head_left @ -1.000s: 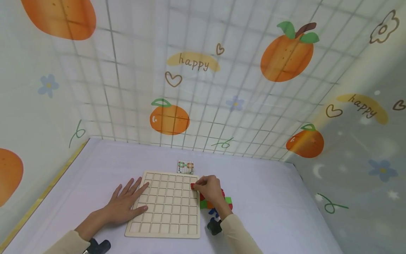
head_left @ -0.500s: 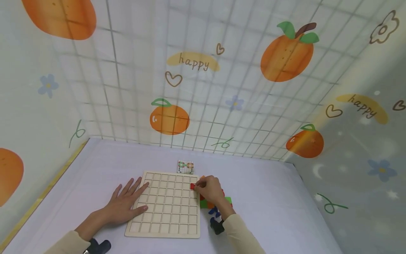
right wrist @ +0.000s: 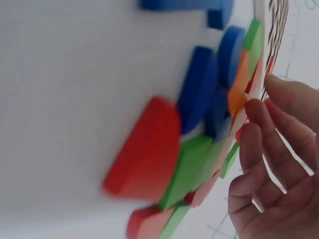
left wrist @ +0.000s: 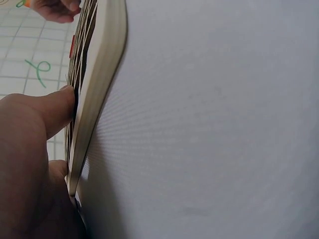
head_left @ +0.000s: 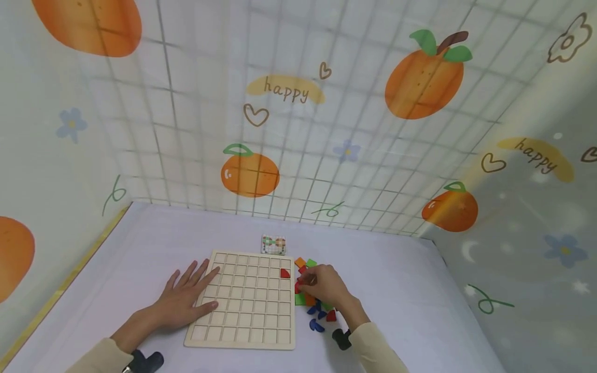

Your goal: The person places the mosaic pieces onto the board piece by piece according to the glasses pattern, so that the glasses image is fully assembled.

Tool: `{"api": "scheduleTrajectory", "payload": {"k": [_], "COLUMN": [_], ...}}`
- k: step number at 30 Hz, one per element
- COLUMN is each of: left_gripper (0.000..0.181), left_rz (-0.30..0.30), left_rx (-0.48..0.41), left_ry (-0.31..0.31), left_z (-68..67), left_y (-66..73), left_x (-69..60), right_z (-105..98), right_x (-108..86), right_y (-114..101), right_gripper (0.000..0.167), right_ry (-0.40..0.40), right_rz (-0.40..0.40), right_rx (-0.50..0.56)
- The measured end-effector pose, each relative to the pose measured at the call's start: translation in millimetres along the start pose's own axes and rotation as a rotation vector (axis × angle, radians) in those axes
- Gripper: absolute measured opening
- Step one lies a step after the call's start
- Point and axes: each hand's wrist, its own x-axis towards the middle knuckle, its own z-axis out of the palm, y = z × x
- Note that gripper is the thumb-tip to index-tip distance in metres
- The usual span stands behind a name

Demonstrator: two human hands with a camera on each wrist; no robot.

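A pale wooden grid board (head_left: 242,335) lies flat in the head view. My left hand (head_left: 182,303) rests on its left edge, fingers spread and straight. In the left wrist view the thumb (left wrist: 55,109) touches the board's top. One red quarter-round tile (head_left: 285,273) sits in a cell near the board's upper right corner. Right of the board my right hand (head_left: 326,286) hovers over a pile of small tiles, fingers loosely bent. Its fingertips are close to a red tile (head_left: 297,288). In the right wrist view thumb and forefinger stand slightly apart, with no tile visible between them.
Blue tiles (head_left: 316,325), a red tile (head_left: 331,315), a green tile (head_left: 300,299) and an orange tile (head_left: 300,262) lie loose beside the board. A small pattern card (head_left: 273,244) lies behind it. Printed curtains hang beyond the white tabletop (head_left: 396,290).
My right hand has let go of the red quarter-round tile, leaving it in its cell, and has moved right and slightly down to the pile. The left hand has stayed in place.
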Motion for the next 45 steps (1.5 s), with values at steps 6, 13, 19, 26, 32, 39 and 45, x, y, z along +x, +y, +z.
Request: {"api": "scheduleTrajectory", "payload": {"k": [6, 13, 19, 26, 32, 39, 45], "left_gripper": [0.083, 0.08, 0.081, 0.082, 0.083, 0.081, 0.08], "left_rz": [-0.003, 0.048, 0.035, 0.012, -0.006, 0.014, 0.028], "left_rx": [-0.005, -0.046, -0.045, -0.037, -0.023, -0.023, -0.039], "left_ry": [-0.003, 0.063, 0.033, 0.016, -0.015, 0.032, 0.049], "left_z": [-1.9, 3.9, 7.3, -2.9, -4.4, -1.6, -2.3], "left_y": [0.1, -2.4, -6.5, 2.2, 4.0, 2.6, 3.8], "left_x": [-0.6, -1.1, -0.4, -1.3, -1.2, -2.0, -2.4], "right_z": [-4, -7, -11, -16, -12, -9, -8], "right_x": [-8.0, -10.5, -10.2, -10.3, -11.0, -12.5, -10.8], "right_y": [4, 11, 17, 18, 18, 18, 16], "right_gripper": [0.017, 0.02, 0.02, 0.015, 0.016, 0.016, 0.013], "right_ry": [0.005, -0.023, -0.063, -0.071, -0.045, -0.015, 0.001], "right_rz": [0.029, 0.006, -0.05, -0.143, -0.189, -0.254, -0.297], "right_rx": [-0.118, -0.164, -0.228, -0.303, -0.352, -0.383, -0.404]}}
